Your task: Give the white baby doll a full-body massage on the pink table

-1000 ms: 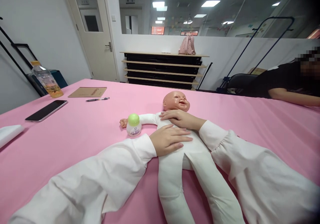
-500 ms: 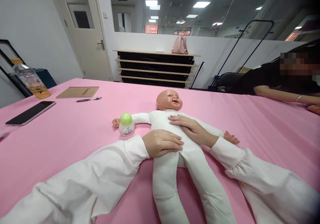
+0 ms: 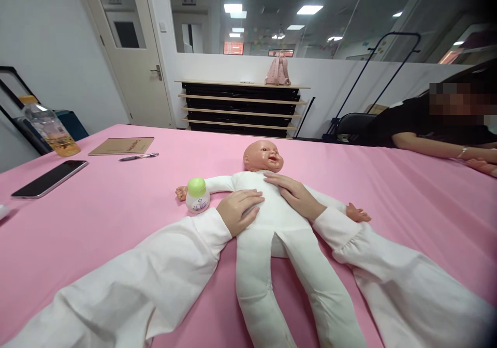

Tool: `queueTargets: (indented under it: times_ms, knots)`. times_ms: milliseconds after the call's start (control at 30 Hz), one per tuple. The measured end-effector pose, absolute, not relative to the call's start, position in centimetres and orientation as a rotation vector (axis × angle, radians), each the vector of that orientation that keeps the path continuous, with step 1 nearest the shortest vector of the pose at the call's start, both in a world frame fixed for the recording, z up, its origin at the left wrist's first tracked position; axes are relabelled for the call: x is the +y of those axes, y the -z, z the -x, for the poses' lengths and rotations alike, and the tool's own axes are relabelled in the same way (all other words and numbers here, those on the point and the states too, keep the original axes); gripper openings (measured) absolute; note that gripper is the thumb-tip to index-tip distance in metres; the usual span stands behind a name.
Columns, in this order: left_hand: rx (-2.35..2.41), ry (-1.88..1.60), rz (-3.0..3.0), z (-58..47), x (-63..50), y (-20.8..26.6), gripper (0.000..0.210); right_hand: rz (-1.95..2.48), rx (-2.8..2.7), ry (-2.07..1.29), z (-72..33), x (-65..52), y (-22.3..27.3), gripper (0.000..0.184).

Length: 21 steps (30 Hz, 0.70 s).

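Note:
A baby doll (image 3: 272, 211) with a white cloth body lies on its back on the pink-covered table (image 3: 116, 208), its head away from me. My left hand (image 3: 238, 209) rests on the left side of its torso, fingers stretched out and the thumb a little apart. Flat on the upper right of the chest lies my right hand (image 3: 297, 195), its fingers extended. Neither hand grips anything. Beside the doll's left-lying arm stands a small clear jar with a green lid (image 3: 197, 195), close to my left hand but not touched by it.
On the left of the table are a smartphone (image 3: 50, 178), a pen (image 3: 139, 157), a brown notebook (image 3: 122, 146) and a drink bottle (image 3: 52, 130). A person in black (image 3: 411, 120) leans on the table's right side. Behind stand a low shelf (image 3: 240, 102) and a cart frame (image 3: 357, 78).
My left hand has slid up and leftward from the doll's lower belly to the side of its torso. My right hand has shifted slightly up and left on the chest.

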State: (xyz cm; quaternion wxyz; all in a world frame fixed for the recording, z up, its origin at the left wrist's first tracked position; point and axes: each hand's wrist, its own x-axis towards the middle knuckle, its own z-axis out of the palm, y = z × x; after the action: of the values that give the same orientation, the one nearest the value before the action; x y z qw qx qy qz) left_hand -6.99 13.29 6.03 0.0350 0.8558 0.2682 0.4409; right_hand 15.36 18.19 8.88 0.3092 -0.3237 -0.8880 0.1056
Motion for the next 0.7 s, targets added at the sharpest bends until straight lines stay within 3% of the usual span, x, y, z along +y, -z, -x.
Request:
queueTargets:
  times_ms: [100, 267, 500, 700]
  knots:
    - [0.545, -1.588, -2.694, 6.5, 13.0, -6.0, 0.017, 0.814, -2.258, -0.228, -17.0, 16.2, -8.3, 0.037]
    - [0.263, -1.223, -2.837, 6.0, 12.5, -6.8, 0.024, 0.732, -2.383, -0.333, -16.0, 15.5, -9.4, 0.035]
    - [0.651, -0.756, -2.729, 6.4, 12.5, -7.3, 0.040, 0.688, -2.533, -0.415, -12.7, 19.4, -10.5, 0.036]
    - [1.116, -0.888, -2.436, 6.7, 13.6, -6.8, 0.041, 0.907, -2.327, -0.330, -14.2, 19.1, -8.8, 0.039]
